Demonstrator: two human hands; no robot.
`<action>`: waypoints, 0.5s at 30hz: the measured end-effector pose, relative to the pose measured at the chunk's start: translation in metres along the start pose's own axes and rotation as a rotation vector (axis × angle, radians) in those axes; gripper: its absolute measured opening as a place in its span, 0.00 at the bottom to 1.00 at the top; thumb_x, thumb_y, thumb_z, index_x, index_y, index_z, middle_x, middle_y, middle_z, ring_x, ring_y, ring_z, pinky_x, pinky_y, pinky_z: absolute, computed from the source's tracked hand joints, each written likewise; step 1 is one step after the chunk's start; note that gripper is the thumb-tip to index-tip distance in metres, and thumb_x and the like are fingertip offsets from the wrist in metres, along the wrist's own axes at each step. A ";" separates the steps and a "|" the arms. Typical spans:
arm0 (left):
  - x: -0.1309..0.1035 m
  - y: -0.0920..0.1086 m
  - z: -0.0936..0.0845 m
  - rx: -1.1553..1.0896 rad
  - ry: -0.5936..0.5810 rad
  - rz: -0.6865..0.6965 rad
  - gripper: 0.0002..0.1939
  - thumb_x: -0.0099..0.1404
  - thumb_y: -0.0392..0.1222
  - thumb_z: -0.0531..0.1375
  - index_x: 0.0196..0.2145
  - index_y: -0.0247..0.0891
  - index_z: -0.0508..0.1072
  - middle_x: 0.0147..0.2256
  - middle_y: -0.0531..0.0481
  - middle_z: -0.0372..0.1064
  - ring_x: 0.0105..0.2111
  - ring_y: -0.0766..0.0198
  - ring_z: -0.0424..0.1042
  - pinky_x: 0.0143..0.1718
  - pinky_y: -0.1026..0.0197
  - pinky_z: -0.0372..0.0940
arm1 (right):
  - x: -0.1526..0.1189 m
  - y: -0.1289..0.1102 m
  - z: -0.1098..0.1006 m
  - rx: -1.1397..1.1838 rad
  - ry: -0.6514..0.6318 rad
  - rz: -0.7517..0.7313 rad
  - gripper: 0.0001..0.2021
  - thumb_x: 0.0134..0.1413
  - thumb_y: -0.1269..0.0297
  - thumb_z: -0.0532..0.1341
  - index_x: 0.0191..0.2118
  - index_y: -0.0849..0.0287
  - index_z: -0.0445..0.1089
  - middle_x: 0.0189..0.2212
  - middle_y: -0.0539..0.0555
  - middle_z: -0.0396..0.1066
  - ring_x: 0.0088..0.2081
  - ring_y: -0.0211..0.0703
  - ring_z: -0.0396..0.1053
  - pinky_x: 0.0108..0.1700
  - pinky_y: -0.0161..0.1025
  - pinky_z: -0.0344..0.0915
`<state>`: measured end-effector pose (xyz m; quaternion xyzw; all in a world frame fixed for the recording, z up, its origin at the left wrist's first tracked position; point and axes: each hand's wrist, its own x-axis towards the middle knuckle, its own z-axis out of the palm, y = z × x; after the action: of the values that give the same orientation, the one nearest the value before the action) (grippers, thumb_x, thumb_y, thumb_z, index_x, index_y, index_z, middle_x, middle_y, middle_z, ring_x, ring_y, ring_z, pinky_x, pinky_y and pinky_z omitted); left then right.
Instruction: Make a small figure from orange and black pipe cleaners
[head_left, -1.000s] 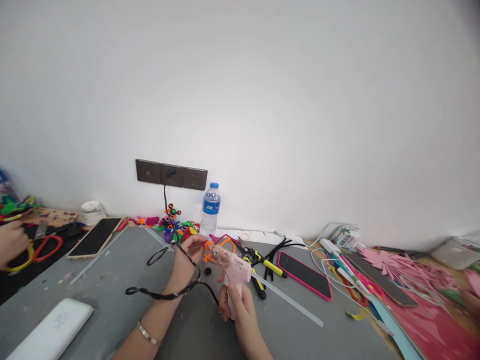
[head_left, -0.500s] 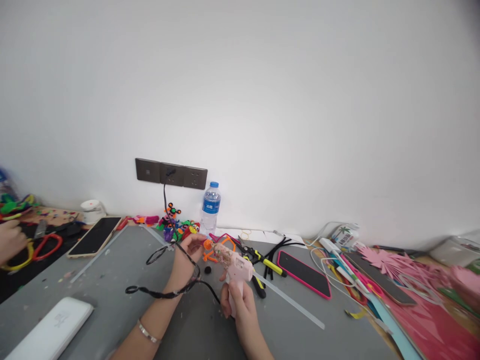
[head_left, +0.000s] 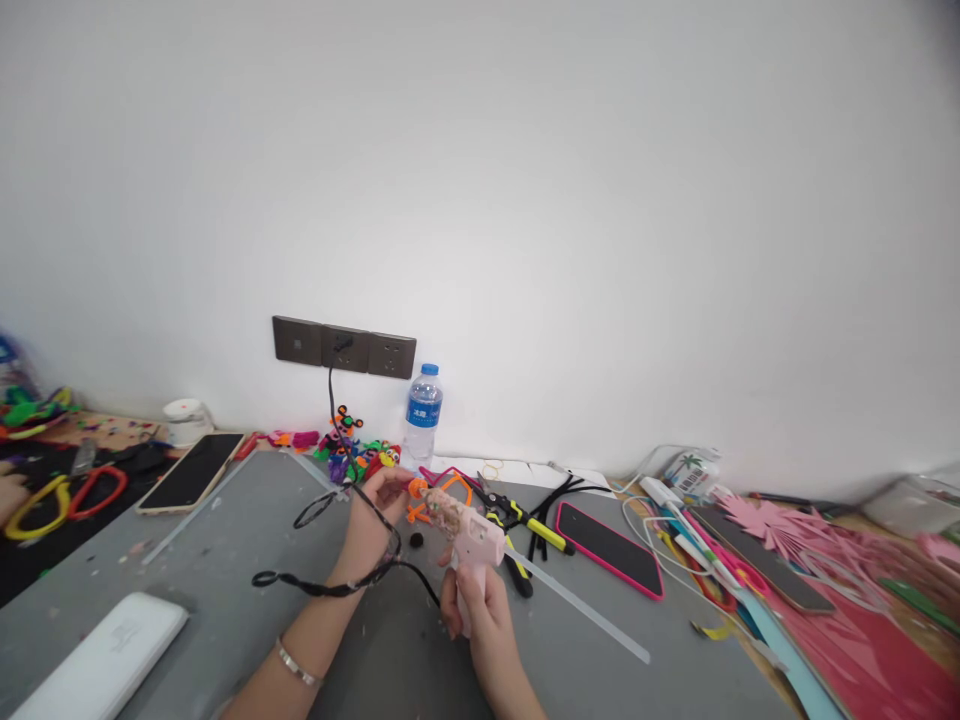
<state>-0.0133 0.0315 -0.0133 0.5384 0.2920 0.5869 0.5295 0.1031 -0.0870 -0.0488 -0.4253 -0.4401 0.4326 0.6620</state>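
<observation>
My right hand [head_left: 480, 610] is wrapped round the handle of a pale pink hot glue gun [head_left: 480, 535], its nozzle pointing up and left. A clear glue stick [head_left: 581, 607] sticks out of its back end. My left hand [head_left: 382, 505] pinches a small orange coiled pipe-cleaner piece [head_left: 417, 488] right at the nozzle tip; its fingertips are partly hidden. The gun's black cord [head_left: 360, 585] loops across my left forearm. Just behind the gun lie a bent orange pipe cleaner [head_left: 459, 484] and yellow-black pliers [head_left: 547, 532]. A small black pompom [head_left: 416, 540] rests below the left hand.
A water bottle [head_left: 424, 415] stands against the wall beside colourful pipe-cleaner figures [head_left: 352, 455]. Phones [head_left: 609, 549] lie on both sides. A white power bank [head_left: 105, 660] sits front left. Scissors [head_left: 97, 492] and another person's hand [head_left: 10, 496] are at far left; pink paper [head_left: 862, 640] lies right.
Both my hands stay almost still, with the glue gun nozzle against the orange piece. At far left the other person's hand has drawn back toward the edge of view.
</observation>
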 end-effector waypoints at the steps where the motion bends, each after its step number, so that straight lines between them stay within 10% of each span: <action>1: 0.000 -0.001 0.000 0.002 -0.001 0.003 0.10 0.52 0.41 0.66 0.32 0.36 0.74 0.31 0.47 0.74 0.33 0.60 0.73 0.36 0.61 0.67 | 0.000 0.000 0.000 -0.005 -0.002 -0.001 0.22 0.57 0.45 0.53 0.36 0.62 0.66 0.11 0.41 0.54 0.12 0.29 0.45 0.16 0.30 0.44; 15: -0.001 0.001 0.001 -0.002 -0.010 0.007 0.11 0.51 0.43 0.67 0.32 0.37 0.73 0.32 0.47 0.74 0.34 0.59 0.74 0.38 0.59 0.68 | 0.001 -0.005 -0.001 -0.056 0.014 0.001 0.24 0.57 0.42 0.52 0.35 0.62 0.66 0.11 0.42 0.53 0.13 0.30 0.45 0.18 0.31 0.44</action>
<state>-0.0131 0.0299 -0.0123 0.5418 0.2868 0.5865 0.5294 0.1053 -0.0872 -0.0444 -0.4469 -0.4472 0.4175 0.6527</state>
